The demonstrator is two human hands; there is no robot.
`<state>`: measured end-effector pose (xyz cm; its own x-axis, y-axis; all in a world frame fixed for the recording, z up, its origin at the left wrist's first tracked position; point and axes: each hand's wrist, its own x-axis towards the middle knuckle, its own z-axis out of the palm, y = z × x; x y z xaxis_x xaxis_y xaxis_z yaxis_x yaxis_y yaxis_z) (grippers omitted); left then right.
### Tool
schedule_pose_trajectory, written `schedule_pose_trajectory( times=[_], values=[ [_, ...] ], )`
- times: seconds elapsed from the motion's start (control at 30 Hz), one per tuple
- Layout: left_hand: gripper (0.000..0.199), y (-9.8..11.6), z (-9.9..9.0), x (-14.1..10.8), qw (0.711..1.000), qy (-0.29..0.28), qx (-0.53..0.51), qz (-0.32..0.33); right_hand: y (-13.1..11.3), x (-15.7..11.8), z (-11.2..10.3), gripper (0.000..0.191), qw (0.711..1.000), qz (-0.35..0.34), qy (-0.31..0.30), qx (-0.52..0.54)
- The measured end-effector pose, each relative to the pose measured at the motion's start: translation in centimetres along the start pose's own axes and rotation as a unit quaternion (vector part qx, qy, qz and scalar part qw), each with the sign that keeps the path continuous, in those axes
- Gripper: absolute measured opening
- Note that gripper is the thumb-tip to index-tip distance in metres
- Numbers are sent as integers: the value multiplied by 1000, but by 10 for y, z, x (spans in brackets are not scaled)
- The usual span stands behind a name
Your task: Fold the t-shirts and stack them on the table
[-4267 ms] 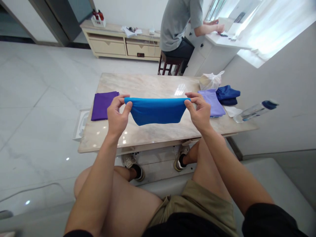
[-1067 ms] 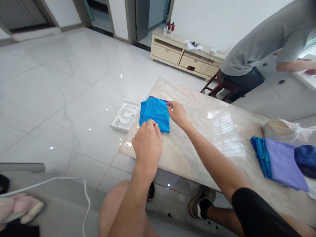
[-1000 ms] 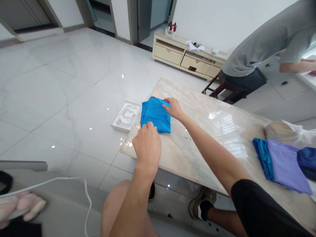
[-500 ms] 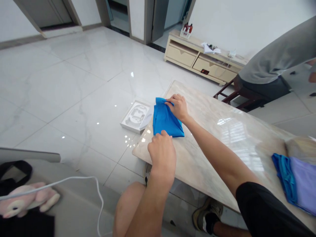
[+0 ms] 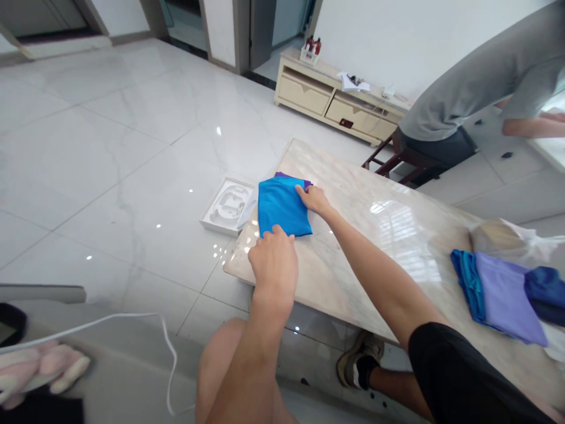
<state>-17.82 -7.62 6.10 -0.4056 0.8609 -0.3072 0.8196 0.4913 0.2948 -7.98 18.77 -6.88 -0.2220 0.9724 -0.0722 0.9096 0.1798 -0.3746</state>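
Observation:
A folded blue cloth (image 5: 282,206) lies at the near-left end of the marble-topped table (image 5: 353,253), with a purple strip showing along its far edge. My right hand (image 5: 314,199) is at the cloth's far right corner, thumb on the blue fabric and fingers at the purple part, closed on it. At the near edge of the cloth, my left hand (image 5: 274,253) is bent with its knuckles up and its fingers curled onto the fabric; the fingertips are mostly hidden.
A white box (image 5: 227,206) sits left of the table end. Folded teal (image 5: 470,285) and lilac (image 5: 507,294) cloths lie at the right. A person in grey (image 5: 463,88) leans by a stool beyond the table. A pink plush toy (image 5: 44,365) is lower left.
The cloth's far edge has been laid over and looks flatter and wider, with purple now showing behind it. My right hand has lowered to the corner. The whole view has shifted to the right.

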Motion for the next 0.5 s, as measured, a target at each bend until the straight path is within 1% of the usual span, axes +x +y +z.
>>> schedule_pose_trajectory(
  times=[0.03, 0.1, 0.17, 0.23, 0.27, 0.3, 0.33, 0.43, 0.47, 0.5],
  values=[
    [37, 3, -1, -1, 1000, 3, 1, 3, 1, -4, 4, 52, 1000, -18, 8, -2],
    [36, 10, -2, -4, 1000, 11, -1, 6, 0, -11, 12, 44, 998, -46, 42, 19],
    [35, 16, -2, -6, 1000, 17, -8, 10, -5, -15, 18, 38, 991, -71, 81, 77],
    [34, 19, -2, -8, 1000, 15, -14, 14, -9, -14, 20, 36, 977, -96, 119, 149],
    [34, 20, -1, -8, 1000, 14, -17, 16, -11, -12, 20, 36, 969, -98, 137, 179],
    [34, 20, -1, -8, 1000, 13, -17, 16, -12, -10, 19, 35, 964, -85, 151, 200],
    [34, 20, 0, -7, 1000, 13, -17, 15, -12, -7, 17, 34, 964, -56, 158, 209],
    [34, 18, 0, -6, 1000, 15, -10, 12, -8, -6, 10, 31, 970, 56, 139, 193],
    [34, 17, 0, -6, 1000, 17, -8, 12, -5, -8, 7, 35, 973, 63, 135, 175],
    [34, 16, 0, -5, 1000, 18, -7, 11, -3, -12, 5, 40, 978, 40, 139, 150]
  ],
)
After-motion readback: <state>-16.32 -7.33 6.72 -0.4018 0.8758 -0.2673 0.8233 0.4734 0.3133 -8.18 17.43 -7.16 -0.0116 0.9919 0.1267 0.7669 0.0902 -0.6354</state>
